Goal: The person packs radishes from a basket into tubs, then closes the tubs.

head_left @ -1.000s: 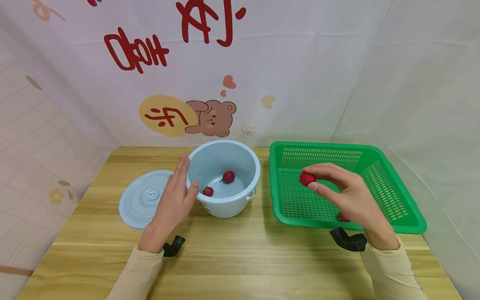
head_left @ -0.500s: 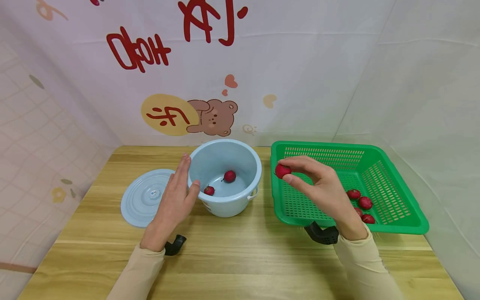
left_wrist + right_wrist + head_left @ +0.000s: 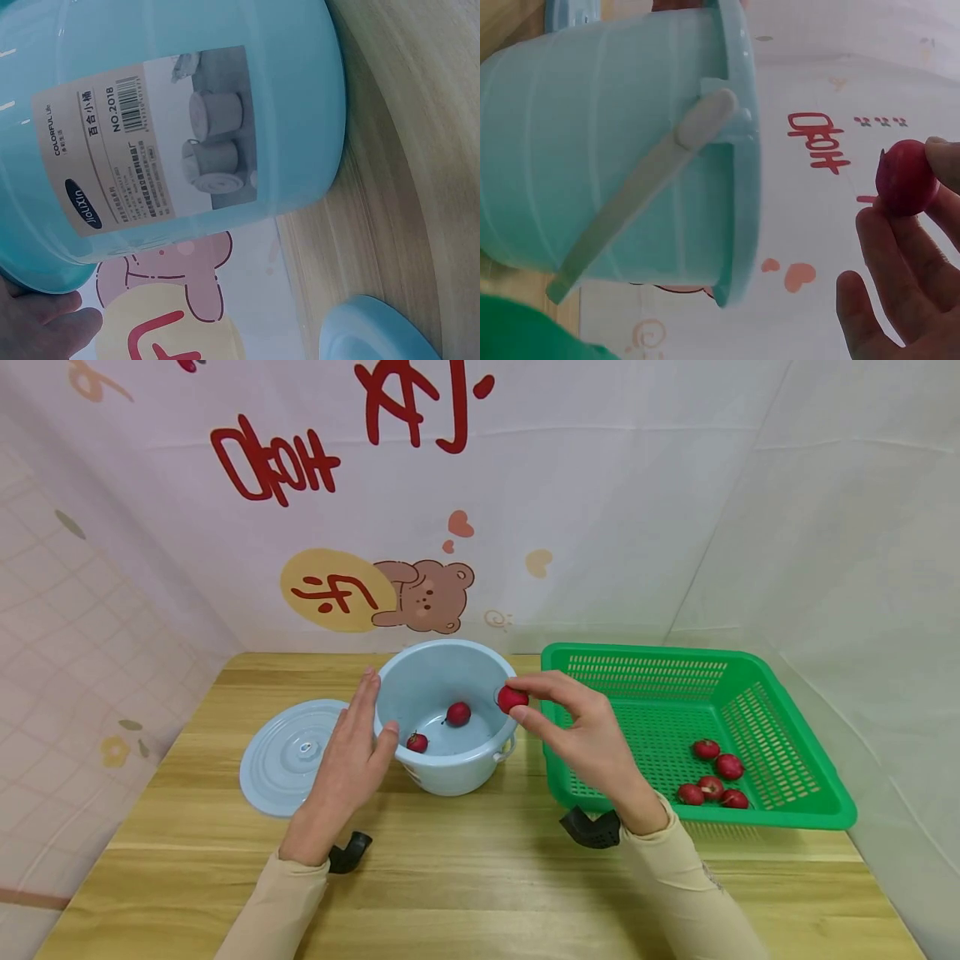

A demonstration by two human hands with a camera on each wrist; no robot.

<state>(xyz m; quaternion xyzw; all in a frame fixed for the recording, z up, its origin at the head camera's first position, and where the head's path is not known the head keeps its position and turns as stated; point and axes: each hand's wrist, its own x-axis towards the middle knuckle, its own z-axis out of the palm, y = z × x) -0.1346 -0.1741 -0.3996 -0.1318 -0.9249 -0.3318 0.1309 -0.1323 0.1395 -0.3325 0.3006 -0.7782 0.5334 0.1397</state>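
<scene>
Between thumb and fingers my right hand (image 3: pixel 581 731) pinches a red radish (image 3: pixel 513 699), held at the right rim of the light blue bucket (image 3: pixel 450 774). The right wrist view shows this radish (image 3: pixel 906 178) above the level of the bucket's rim. Two more radishes lie inside on the bucket's floor, one radish (image 3: pixel 458 714) near the middle and one radish (image 3: pixel 417 742) at the front left. My left hand (image 3: pixel 343 760) rests against the bucket's left rim, its fingers straight. In the left wrist view, the bucket's label (image 3: pixel 142 142) faces the camera.
A green mesh basket (image 3: pixel 780 817) stands on the right, with several radishes (image 3: pixel 729 767) in its front right corner. The bucket's round blue lid (image 3: pixel 277 760) lies on the wooden table (image 3: pixel 465 885), left of the bucket. A printed cloth wall (image 3: pixel 600 510) closes off the back.
My right hand has carried the radish leftward from over the green basket to the bucket's right rim. Radishes in the basket have come into sight. The left hand has stayed in place.
</scene>
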